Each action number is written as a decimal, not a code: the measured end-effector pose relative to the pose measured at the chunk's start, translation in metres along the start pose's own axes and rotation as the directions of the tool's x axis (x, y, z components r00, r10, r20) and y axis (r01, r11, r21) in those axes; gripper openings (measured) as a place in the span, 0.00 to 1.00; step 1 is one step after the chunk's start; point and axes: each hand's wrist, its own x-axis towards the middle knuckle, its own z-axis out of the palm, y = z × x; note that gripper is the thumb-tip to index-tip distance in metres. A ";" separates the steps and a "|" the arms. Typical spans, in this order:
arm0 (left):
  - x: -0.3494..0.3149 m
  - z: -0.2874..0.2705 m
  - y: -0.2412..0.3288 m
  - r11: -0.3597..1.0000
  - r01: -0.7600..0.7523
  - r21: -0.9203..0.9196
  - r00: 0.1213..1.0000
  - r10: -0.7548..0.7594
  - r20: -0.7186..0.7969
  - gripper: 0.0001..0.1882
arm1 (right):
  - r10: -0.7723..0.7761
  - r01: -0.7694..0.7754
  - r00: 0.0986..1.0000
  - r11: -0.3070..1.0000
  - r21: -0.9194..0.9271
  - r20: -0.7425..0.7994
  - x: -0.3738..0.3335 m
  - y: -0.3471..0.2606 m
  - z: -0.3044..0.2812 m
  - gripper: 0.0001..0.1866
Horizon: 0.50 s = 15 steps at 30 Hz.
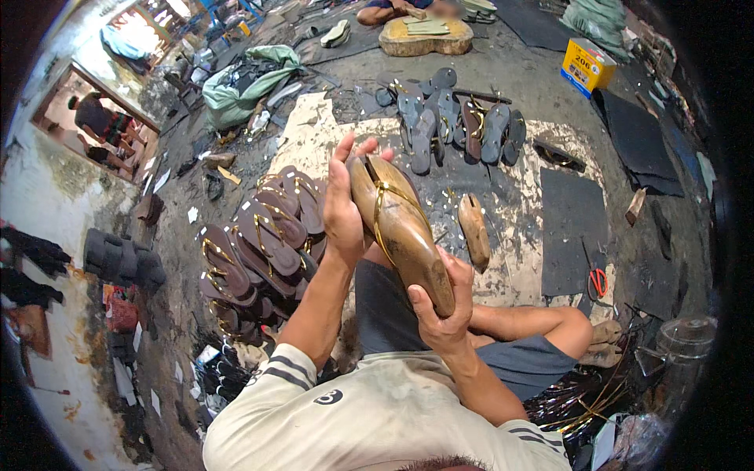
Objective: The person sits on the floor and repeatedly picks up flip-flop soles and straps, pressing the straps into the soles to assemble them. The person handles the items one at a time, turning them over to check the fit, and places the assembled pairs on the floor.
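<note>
The last (pixel 402 228), a wooden foot form with a gold strap (pixel 386 206) stretched over it, is being held up in front of the chest between both hands, toe end high and heel end low. The left hand (pixel 343 206) is pressing flat along its upper left side, fingers (pixel 345 153) extended upward past the toe rather than curled, thumb tucked behind. The right hand (pixel 440 302) is gripping the heel end from below, fingers wrapping around the wood and clenching it firmly. Both forearms are rising from the lower edge, elbows bent, the left one steeper.

To seat the strap well, I judge the right hand should be keeping the heel steady while the left palm is smoothing the strap evenly against the wood, without twisting it.

Left of the fingers, brown sandals (pixel 259 243) are lying piled on the floor. Just right of them, a second last (pixel 474 229) is lying there; farther right, red-handled scissors (pixel 598 279) are resting.
</note>
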 end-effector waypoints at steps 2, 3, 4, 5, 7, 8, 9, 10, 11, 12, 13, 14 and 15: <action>-0.023 -0.037 -0.025 0.976 0.220 0.006 0.975 -0.219 -0.029 0.38 | -0.034 0.044 0.997 0.985 -0.166 0.065 0.007 0.002 0.004 0.36; -0.041 -0.037 -0.031 0.972 0.225 0.070 0.974 -0.225 -0.004 0.42 | -0.046 0.068 0.995 0.964 -0.259 0.090 0.010 0.003 0.004 0.37; -0.058 -0.035 -0.037 0.965 0.226 0.132 0.973 -0.231 0.026 0.48 | -0.041 0.079 0.987 0.966 -0.246 0.156 0.008 0.009 0.005 0.40; -0.075 -0.022 -0.038 0.865 -0.057 0.498 0.997 0.022 0.077 0.53 | -0.033 0.087 0.973 0.969 -0.232 0.228 0.005 0.017 0.003 0.43; -0.081 -0.039 -0.032 0.915 0.230 0.332 0.973 -0.218 -0.072 0.58 | 0.049 0.043 0.910 0.977 -0.211 0.411 0.016 -0.003 -0.016 0.42; -0.090 -0.046 -0.031 0.898 0.179 0.401 0.983 -0.183 -0.027 0.52 | 0.006 0.064 0.893 0.988 -0.140 0.451 0.026 -0.001 -0.025 0.37; -0.098 -0.050 -0.031 0.885 0.198 0.422 0.975 -0.223 0.011 0.53 | 0.092 -0.063 0.902 0.995 -0.083 0.423 0.041 0.002 -0.026 0.35; -0.109 -0.047 -0.036 0.896 0.139 0.421 0.979 -0.188 0.078 0.54 | 0.191 -0.196 0.896 0.980 -0.031 0.401 0.057 0.003 -0.027 0.32; -0.117 -0.040 -0.042 0.906 0.075 0.417 0.977 -0.150 0.150 0.55 | 0.288 -0.320 0.880 0.947 0.025 0.378 0.066 0.004 -0.028 0.30; -0.129 -0.034 -0.040 0.885 0.171 0.433 0.956 -0.256 0.146 0.55 | 0.238 -0.224 0.890 0.971 -0.082 0.389 0.065 0.010 -0.022 0.22; -0.136 -0.033 -0.038 0.860 0.262 0.438 0.937 -0.336 0.099 0.54 | 0.170 -0.159 0.884 0.985 -0.061 0.436 0.066 0.006 -0.025 0.21; -0.141 -0.035 -0.034 0.878 0.279 0.389 0.937 -0.338 0.092 0.54 | 0.099 -0.097 0.871 0.995 -0.030 0.482 0.064 0.002 -0.029 0.19; -0.142 -0.036 -0.029 0.894 0.293 0.340 0.937 -0.339 0.085 0.53 | 0.027 -0.035 0.851 0.999 0.006 0.525 0.066 -0.001 -0.032 0.18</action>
